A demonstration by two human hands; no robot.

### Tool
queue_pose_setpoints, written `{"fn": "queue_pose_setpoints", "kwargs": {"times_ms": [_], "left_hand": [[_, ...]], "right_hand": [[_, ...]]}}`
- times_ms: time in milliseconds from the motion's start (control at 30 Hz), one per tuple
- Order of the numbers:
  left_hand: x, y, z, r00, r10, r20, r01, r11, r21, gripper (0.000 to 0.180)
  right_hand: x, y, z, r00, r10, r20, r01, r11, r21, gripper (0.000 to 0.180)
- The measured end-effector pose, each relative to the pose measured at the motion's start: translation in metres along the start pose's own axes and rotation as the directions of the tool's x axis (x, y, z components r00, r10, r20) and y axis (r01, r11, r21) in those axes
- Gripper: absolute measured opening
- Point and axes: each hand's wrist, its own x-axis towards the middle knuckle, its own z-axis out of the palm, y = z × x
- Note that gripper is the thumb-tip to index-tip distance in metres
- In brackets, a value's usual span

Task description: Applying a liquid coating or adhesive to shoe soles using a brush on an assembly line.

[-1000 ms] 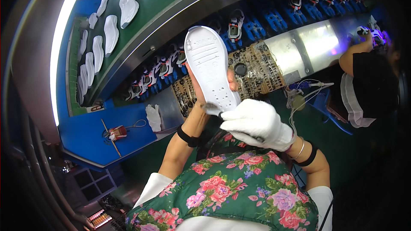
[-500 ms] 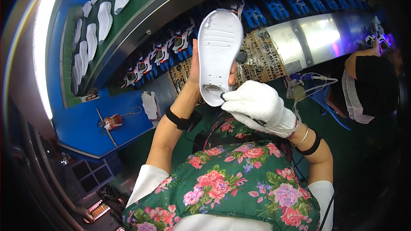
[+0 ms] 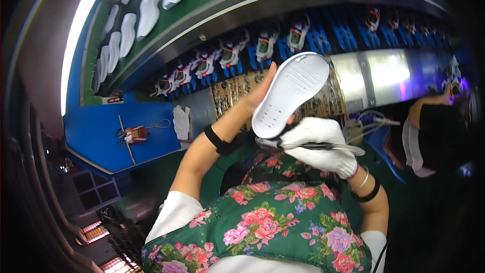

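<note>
My bare left hand [image 3: 260, 91] is wrapped round a white shoe sole [image 3: 290, 93] from its left side and underneath. The sole is tilted, its wide toe end up to the right, its heel down towards me. Grooves cross its upper half and small holes dot the heel. Close by the heel is my right hand [image 3: 319, 134], in a white knitted glove, its fingers closed on a slim dark tool [image 3: 317, 146]. The tool's pale end sticks out beyond the glove's right side; its working end is blurred and partly hidden.
Several white-and-orange shoes [image 3: 231, 54] stand in blue holders along the line ahead. White soles [image 3: 148, 15] lie on the green belt at upper left. A white glove [image 3: 181, 122] rests beside the blue table [image 3: 96, 141]. Another person's arm [image 3: 424, 103] is at right.
The sole has turned, its toe end swinging right, and sits lower and further right. A grey patch at its heel no longer shows. My gloved hand has turned, exposing the tool's length.
</note>
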Motion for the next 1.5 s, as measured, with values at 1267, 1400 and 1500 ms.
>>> {"fn": "queue_pose_setpoints", "kwargs": {"times_ms": [1267,1400,1500], "left_hand": [[0.002,-0.082,0.034,0.943,0.333,-0.007,-0.294,0.824,-0.485,0.073],[-0.001,-0.083,0.028,0.932,0.362,-0.02,-0.344,0.866,-0.363,0.068],[-0.002,-0.081,0.039,0.917,0.389,-0.094,-0.397,0.858,-0.326,0.068]], "right_hand": [[0.016,-0.034,-0.034,0.842,-0.475,-0.256,0.143,0.653,-0.743,0.031],[0.007,-0.041,-0.02,0.911,-0.403,-0.091,0.232,0.68,-0.695,0.036],[0.008,-0.039,-0.017,0.885,-0.394,-0.249,0.223,0.827,-0.516,0.027]]}}
